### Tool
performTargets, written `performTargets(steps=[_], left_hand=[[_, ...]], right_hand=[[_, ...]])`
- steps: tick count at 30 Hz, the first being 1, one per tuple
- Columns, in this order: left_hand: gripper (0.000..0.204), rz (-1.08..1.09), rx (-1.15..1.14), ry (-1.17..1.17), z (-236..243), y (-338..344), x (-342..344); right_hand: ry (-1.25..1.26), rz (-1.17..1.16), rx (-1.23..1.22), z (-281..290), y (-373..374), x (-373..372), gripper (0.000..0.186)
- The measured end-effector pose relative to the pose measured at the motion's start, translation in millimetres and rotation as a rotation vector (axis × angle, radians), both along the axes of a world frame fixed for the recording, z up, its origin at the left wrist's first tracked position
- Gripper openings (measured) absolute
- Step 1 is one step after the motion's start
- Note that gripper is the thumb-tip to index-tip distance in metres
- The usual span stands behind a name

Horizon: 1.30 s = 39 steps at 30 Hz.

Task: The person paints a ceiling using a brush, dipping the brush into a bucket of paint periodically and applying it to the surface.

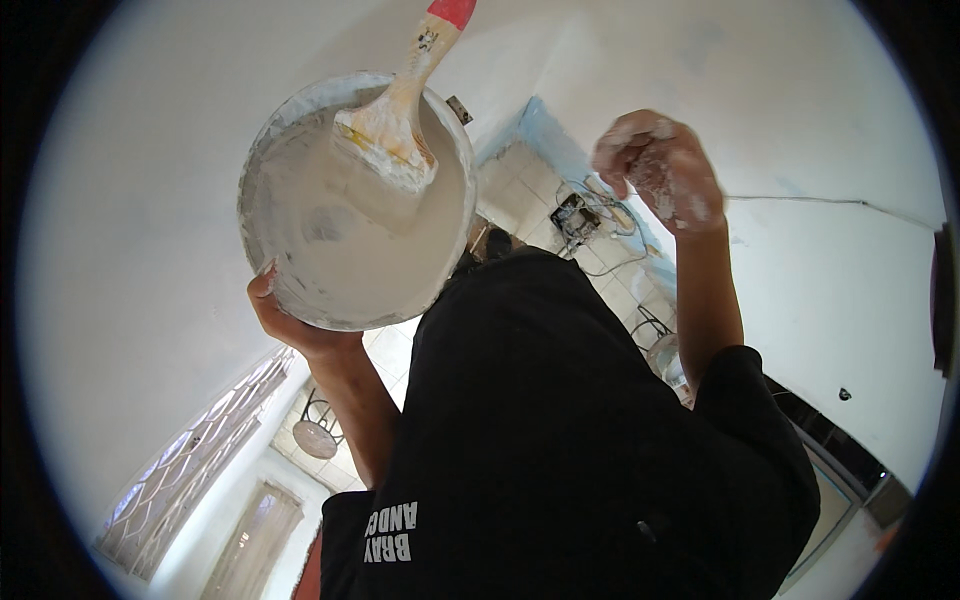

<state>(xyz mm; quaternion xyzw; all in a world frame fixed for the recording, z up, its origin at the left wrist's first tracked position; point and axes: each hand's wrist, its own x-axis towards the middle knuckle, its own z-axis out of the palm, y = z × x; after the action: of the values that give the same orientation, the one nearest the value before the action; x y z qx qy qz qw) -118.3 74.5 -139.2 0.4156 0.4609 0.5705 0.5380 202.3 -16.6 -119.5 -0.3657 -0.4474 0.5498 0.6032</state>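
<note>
A round bucket (315, 245) of creamy white, milky liquid fills the upper middle, held by my left hand (300, 320) at its lower left rim. A wide paintbrush (395, 130) with a pale wooden handle and red tip leans over the far rim, its white-coated head inside the bucket. To the bucket's right, my right hand (660, 170) is raised and coated in white residue, its fingers loosely bent and apart, with nothing visible in them. My black shirt (590, 430) covers the lower middle.
White walls (140, 200) surround me, with a blue band low down. On the tiled floor (520, 185) lie a dark device (575, 215) and tangled cables. A stool (315, 435) stands lower left. Barred windows (190, 450) are at left, and a dark opening is at lower right.
</note>
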Motion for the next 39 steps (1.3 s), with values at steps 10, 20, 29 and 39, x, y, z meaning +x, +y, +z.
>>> performTargets(steps=[10, 20, 29, 39], left_hand=[[0.048, -0.103, -0.191, -0.372, 7, 4, -2], [0.048, -0.056, -0.159, -0.347, 9, 3, 0], [0.044, -0.014, 0.011, -0.181, -9, 0, -13], [0.053, 0.268, 0.030, 0.231, 4, -4, 15]], right_hand=[[0.958, 0.471, 0.283, 5, 16, 7, 0.072], [1.110, -0.313, -0.247, -9, 19, -22, 0.053], [1.011, -0.214, -0.192, -9, 32, 3, 0.050], [0.794, 0.430, 0.342, 44, 8, 29, 0.039]])
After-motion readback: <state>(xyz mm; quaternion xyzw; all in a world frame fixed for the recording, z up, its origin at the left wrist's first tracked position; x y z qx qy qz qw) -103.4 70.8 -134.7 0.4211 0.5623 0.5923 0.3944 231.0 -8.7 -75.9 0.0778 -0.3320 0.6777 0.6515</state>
